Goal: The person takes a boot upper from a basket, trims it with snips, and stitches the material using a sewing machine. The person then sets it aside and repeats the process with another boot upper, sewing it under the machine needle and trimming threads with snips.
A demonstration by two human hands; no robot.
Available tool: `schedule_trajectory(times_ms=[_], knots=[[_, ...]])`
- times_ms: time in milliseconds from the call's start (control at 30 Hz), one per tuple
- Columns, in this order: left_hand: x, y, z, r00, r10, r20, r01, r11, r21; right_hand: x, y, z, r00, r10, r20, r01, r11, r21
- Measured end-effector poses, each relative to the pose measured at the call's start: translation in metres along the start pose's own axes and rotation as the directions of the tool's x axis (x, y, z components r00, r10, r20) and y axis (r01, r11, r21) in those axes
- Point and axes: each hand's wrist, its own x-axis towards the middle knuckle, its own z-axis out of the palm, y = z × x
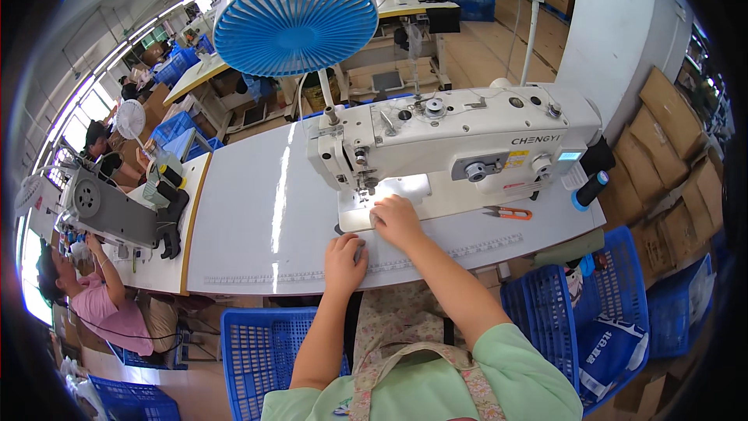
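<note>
A white industrial sewing machine [460, 140] stands on the pale grey table [241, 187] in front of me. My right hand [396, 222] is at the near edge of its bed, just in front of the needle area. Its fingers are pinched together, and what they hold is mostly hidden. Closer to the table's front edge, my left hand [345, 263] rests with curled fingers; a small dark grey bit shows by the thumb, too small to name. To the right of my hands lie orange-handled thread snips [508, 213]. A measuring tape strip [467, 249] runs along the front edge.
A blue-bladed fan [296, 35] hangs over the table's far left. Blue plastic crates [269, 351] flank me on both sides. A dark thread cone [590, 189] stands at the table's right end. On the left, a co-worker in pink [113, 316] sits at another sewing machine [109, 206].
</note>
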Motion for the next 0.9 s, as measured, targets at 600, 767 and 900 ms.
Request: schedule_trajectory(times_ms=[600,767,900], knots=[[-0.0028,-0.0018,-0.0003,0.999,-0.022,-0.03,0.022,1.0,-0.004,0.0015,-0.0002,-0.0025,0.998,-0.018,0.059,0.017,1.0,0.004],[-0.003,-0.0027,-0.0008,1.0,-0.012,-0.011,0.012,1.0,-0.002,0.002,-0.0013,-0.0028,0.998,-0.008,0.069,0.008,1.0,0.0],[-0.0032,-0.0031,-0.0002,0.999,0.0,-0.035,0.0,1.0,-0.008,0.0019,-0.0012,-0.0029,0.997,-0.01,0.08,0.011,1.0,-0.014]])
